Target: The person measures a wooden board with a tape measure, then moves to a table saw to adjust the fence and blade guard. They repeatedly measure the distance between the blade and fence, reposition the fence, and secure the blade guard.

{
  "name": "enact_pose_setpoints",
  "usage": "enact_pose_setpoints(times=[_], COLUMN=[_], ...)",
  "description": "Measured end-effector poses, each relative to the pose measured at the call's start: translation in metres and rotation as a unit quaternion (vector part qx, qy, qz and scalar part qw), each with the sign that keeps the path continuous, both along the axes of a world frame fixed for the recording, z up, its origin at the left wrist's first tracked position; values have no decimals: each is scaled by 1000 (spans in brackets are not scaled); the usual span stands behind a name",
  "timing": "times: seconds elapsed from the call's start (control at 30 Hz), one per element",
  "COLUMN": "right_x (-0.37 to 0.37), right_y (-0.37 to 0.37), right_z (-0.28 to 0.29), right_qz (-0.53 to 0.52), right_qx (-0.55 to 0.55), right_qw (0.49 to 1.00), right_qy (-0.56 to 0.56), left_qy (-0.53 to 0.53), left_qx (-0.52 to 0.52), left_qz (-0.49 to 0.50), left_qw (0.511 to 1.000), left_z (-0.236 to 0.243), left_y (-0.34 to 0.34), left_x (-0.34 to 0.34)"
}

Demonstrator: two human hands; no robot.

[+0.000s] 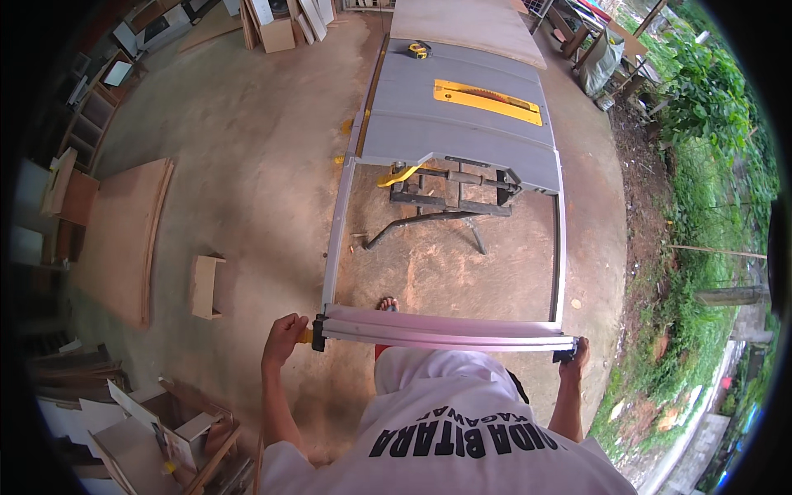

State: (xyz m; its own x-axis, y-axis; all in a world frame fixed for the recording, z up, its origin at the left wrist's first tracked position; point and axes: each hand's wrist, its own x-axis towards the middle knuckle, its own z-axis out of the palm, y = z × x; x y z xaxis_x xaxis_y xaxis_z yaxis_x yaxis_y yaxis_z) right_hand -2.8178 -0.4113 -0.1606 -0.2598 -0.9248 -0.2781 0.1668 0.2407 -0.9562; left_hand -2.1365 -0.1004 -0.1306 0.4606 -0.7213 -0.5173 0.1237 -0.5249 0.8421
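A table saw (396, 124) with a grey top stands ahead of me, its extension rails (332, 256) reaching toward my body. Across their near end lies the silver rip fence (445, 328). My left hand (284, 337) is closed at the fence's left end, by a yellow lever (306, 336) on a black bracket (319, 332). At the other end, my right hand (583, 353) is curled around the black end piece (564, 355); its fingers are partly hidden. The toothed blade (487, 98) shows in a yellow throat plate (528, 114).
A yellow tape measure (419, 50) sits on the saw top, with a wooden board (462, 21) beyond. Beneath the rails stands a black folding stand (445, 202). Leftward are a leaning plywood sheet (124, 239), a small wooden box (206, 286) and scrap panels (132, 445). Grass (701, 223) borders the right.
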Motion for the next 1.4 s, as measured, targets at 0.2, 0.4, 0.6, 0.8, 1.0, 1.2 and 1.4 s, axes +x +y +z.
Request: enact_pose_setpoints(times=[0.2,0.4,0.6,0.8,1.0,1.2,1.4], right_x=[9,34,38,15,-8,-5,8], right_y=[3,-9,-38,-68,-86,-110,-130], right_z=[19,69,99,98,80,90,80], right_qz=[-10,14,-21,-33,-55,-52,-71], right_qx=[-76,-108,-117,-113,-159,-185,-198], right_qw=[995,968,971,975,979,978,974], right_qy=[67,225,206,186,118,88,87], left_qy=[-211,-200,-276,-273,-329,-293,-295], left_qx=[151,-5,-124,-139,-168,-146,-112], left_qz=[-53,101,8,18,22,30,11], left_qw=[964,975,953,952,929,945,949], left_z=[54,62,104,131,142,149,130], left_y=[-30,-28,-39,-44,-52,-53,-66], left_x=[-25,-38,-42,-66,-95,-112,-83])
